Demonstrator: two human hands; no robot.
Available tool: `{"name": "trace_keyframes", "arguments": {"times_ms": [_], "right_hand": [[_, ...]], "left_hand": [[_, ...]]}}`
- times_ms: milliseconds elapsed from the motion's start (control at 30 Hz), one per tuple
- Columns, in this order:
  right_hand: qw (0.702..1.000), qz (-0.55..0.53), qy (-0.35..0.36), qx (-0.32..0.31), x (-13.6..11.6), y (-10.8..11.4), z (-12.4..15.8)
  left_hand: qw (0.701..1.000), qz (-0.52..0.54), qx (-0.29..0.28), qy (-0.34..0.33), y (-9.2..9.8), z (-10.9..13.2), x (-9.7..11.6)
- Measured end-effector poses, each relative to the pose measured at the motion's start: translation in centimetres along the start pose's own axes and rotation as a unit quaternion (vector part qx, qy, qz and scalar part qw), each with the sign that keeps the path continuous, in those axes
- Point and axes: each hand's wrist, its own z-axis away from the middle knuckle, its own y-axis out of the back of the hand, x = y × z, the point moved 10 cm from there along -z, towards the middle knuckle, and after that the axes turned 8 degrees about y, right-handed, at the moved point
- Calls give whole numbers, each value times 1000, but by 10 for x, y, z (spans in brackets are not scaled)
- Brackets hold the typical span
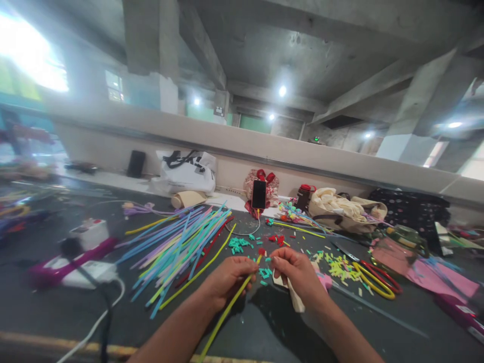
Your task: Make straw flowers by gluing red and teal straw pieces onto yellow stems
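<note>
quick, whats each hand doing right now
Left hand: closed on the yellow straw, red piece at its tip.
Right hand: closed in a pinch beside that tip; what it pinches cannot be told.

Bright daylight blows out the window (pixel 26 55) at far left, and small ceiling lamps (pixel 282 91) flare against dim concrete. The left edge smears into blur, the wide lens bows the far ledge (pixel 302 151), and the near middle is fairly sharp.
</note>
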Motion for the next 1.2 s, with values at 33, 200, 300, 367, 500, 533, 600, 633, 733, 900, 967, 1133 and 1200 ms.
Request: {"name": "trace_keyframes", "arguments": {"times_ms": [33,200,300,367,500,533,600,633,733,900,967,1133,1200], "right_hand": [[1000,8,5,-3,-4,4,1],[999,40,6,3,-10,20,8],[999,45,-3,28,2,18,15],[998,42,-4,47,9,9,17],[998,28,-6,63,16,-14,17],[998,25,-9,62,17,-18,16],[998,19,-15,57,16,-23,14],[998,16,-17,54,14,-24,14],[999,7,-20,41,10,-25,14],[999,-24,-41,18,12,-29,14],[998,-36,-52,12,15,-31,15],[996,-54,-67,20,22,-28,16],[994,-69,-71,37,24,-23,17]], "left_hand": [[1000,-4,-2,-2,-1,0,0],[1000,-11,-12,-8,-6,-1,-1],[1000,-8,-11,-14,-8,1,1],[1000,3,-7,-19,-8,2,3],[999,36,5,-38,-4,3,7],[998,40,6,-44,-4,3,8],[998,44,2,-53,-3,3,10],[997,45,-1,-57,-4,3,11],[997,43,-2,-63,-5,5,12],[998,24,-4,-52,-8,6,11],[999,17,-8,-50,-9,6,10],[999,22,-2,-49,-7,4,9],[999,27,3,-46,-6,4,9]]}}
